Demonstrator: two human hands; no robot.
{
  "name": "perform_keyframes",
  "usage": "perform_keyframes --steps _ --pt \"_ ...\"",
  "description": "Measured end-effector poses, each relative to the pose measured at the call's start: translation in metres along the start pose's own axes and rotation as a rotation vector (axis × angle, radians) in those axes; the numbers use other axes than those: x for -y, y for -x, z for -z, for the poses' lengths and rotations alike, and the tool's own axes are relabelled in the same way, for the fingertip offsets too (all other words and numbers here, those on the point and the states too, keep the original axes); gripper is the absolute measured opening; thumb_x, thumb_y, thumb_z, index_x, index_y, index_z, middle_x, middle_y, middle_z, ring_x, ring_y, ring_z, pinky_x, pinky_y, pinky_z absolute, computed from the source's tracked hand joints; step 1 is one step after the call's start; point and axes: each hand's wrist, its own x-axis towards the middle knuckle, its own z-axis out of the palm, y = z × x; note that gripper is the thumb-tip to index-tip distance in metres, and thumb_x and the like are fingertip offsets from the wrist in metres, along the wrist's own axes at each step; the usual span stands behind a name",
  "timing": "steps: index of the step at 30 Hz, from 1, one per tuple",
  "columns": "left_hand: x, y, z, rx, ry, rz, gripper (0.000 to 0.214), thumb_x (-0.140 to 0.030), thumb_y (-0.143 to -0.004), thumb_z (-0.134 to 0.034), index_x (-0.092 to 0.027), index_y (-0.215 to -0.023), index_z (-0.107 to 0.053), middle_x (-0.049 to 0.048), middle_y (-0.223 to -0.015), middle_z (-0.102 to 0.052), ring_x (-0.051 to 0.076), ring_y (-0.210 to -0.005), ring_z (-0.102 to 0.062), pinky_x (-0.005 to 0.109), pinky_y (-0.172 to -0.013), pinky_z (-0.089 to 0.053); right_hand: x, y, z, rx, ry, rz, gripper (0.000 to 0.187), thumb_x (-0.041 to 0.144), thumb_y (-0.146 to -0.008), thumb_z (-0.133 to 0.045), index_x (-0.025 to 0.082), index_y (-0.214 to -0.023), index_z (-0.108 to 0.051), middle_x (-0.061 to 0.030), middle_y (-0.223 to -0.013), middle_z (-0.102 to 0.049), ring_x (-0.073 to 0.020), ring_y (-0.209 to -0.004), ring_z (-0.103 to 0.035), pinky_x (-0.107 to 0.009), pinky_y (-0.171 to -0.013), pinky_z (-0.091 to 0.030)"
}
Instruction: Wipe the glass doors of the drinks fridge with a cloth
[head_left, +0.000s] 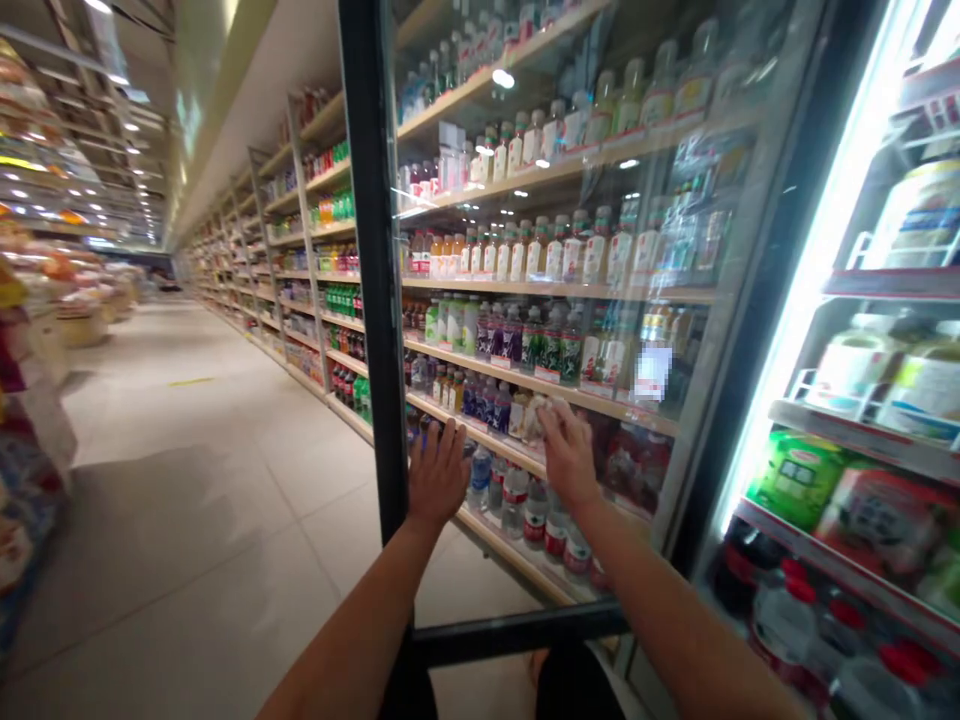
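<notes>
An open glass door (pixel 480 250) with a black frame (pixel 373 300) stands in front of me. Low on its left side, my left hand (pixel 439 470) lies with fingers spread over the glass beside the frame, holding nothing. My right hand (pixel 570 450) is closed around a crumpled pale cloth (pixel 537 418), which it presses to the middle of the pane. Part of the cloth is hidden behind the fingers. Through the glass show shelves of bottled drinks (pixel 525 335).
To the right, a lit cooler holds bottles (pixel 855 360), a green pouch (pixel 799 475) and large red-capped bottles (pixel 784 610). A long shelf row (pixel 300 260) runs along the aisle floor (pixel 225 480). Product displays (pixel 26 420) line the left side.
</notes>
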Motion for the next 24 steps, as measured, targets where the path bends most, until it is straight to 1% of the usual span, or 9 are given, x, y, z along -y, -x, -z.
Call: perform_keyframes --steps 3,5,8,11,15,17,19,22,24 --pt "0.001 0.0 -0.004 0.008 -0.015 0.008 0.07 -0.025 -0.099 -0.054 -0.02 -0.162 -0.024 0.0172 -0.154 -0.047 0.037 -0.146 -0.04 0.061 -0.12 -0.031 -0.002 0.024 0.003 0.081 -0.03 0.178 0.052 0.007 -0.094 -0.042 0.027 -0.137 -0.064 -0.0107 -0.131 -0.064 -0.0233 -0.12 -0.058 -0.04 -0.104 -0.051" --pt "0.001 0.0 -0.005 0.016 -0.033 0.007 0.07 -0.026 -0.099 -0.054 -0.018 -0.162 -0.025 0.0175 -0.153 -0.048 0.038 -0.145 -0.042 0.061 -0.119 -0.033 -0.012 0.03 0.006 0.102 -0.044 0.214 0.053 0.007 -0.094 -0.042 0.028 -0.137 -0.063 -0.0099 -0.129 -0.065 -0.0229 -0.12 -0.058 -0.04 -0.103 -0.051" --pt "0.001 0.0 -0.006 0.005 -0.055 0.002 0.069 -0.026 -0.098 -0.055 -0.017 -0.161 -0.028 0.0173 -0.152 -0.05 0.038 -0.144 -0.044 0.059 -0.118 -0.034 -0.032 0.02 0.012 -0.017 0.001 0.066 0.052 0.01 -0.096 -0.042 0.028 -0.142 -0.06 -0.0132 -0.134 -0.062 -0.0266 -0.126 -0.056 -0.045 -0.102 -0.05" --pt "0.0 0.002 -0.006 -0.007 -0.062 0.011 0.066 -0.026 -0.099 -0.054 -0.018 -0.16 -0.032 0.0159 -0.15 -0.052 0.036 -0.143 -0.045 0.056 -0.119 -0.032 -0.035 0.017 0.013 -0.131 0.045 -0.054 0.053 0.012 -0.098 -0.041 0.027 -0.147 -0.054 -0.017 -0.141 -0.056 -0.0305 -0.132 -0.052 -0.051 -0.101 -0.049" --pt "-0.001 0.003 -0.005 0.019 -0.056 0.019 0.061 -0.028 -0.1 -0.052 -0.018 -0.158 -0.035 0.0155 -0.151 -0.052 0.034 -0.143 -0.046 0.054 -0.121 -0.029 -0.02 0.036 0.01 0.021 0.03 0.06 0.055 0.009 -0.095 -0.041 0.031 -0.144 -0.057 -0.0128 -0.139 -0.059 -0.0278 -0.129 -0.054 -0.048 -0.102 -0.05" --pt "-0.001 0.003 -0.004 0.034 -0.066 0.02 0.058 -0.029 -0.1 -0.053 -0.017 -0.156 -0.04 0.0153 -0.151 -0.052 0.034 -0.143 -0.047 0.053 -0.121 -0.027 -0.023 0.035 0.011 0.069 0.007 0.115 0.054 0.008 -0.095 -0.043 0.033 -0.14 -0.06 -0.0103 -0.137 -0.061 -0.0258 -0.126 -0.056 -0.045 -0.103 -0.051" --pt "-0.002 0.003 -0.004 0.047 -0.077 0.023 0.054 -0.03 -0.1 -0.053 -0.016 -0.152 -0.047 0.0152 -0.151 -0.053 0.034 -0.143 -0.047 0.052 -0.122 -0.025 -0.034 0.02 0.013 -0.005 0.014 0.073 0.05 0.011 -0.096 -0.045 0.031 -0.14 -0.06 -0.0109 -0.139 -0.06 -0.0261 -0.127 -0.056 -0.047 -0.103 -0.049" --pt "-0.004 0.003 -0.003 0.054 -0.086 0.031 0.05 -0.032 -0.1 -0.052 -0.016 -0.148 -0.053 0.0143 -0.149 -0.054 0.034 -0.142 -0.048 0.049 -0.124 -0.02 -0.048 -0.004 0.014 -0.215 0.042 -0.099 0.048 0.015 -0.098 -0.046 0.025 -0.143 -0.057 -0.0144 -0.145 -0.054 -0.0285 -0.132 -0.052 -0.052 -0.106 -0.045" --pt "-0.004 0.003 -0.003 0.044 -0.09 0.034 0.049 -0.032 -0.101 -0.05 -0.016 -0.147 -0.054 0.0133 -0.148 -0.056 0.032 -0.141 -0.049 0.048 -0.125 -0.017 -0.045 -0.003 0.012 -0.249 0.064 -0.139 0.049 0.015 -0.098 -0.045 0.023 -0.144 -0.056 -0.0159 -0.148 -0.052 -0.0292 -0.135 -0.05 -0.053 -0.109 -0.042"
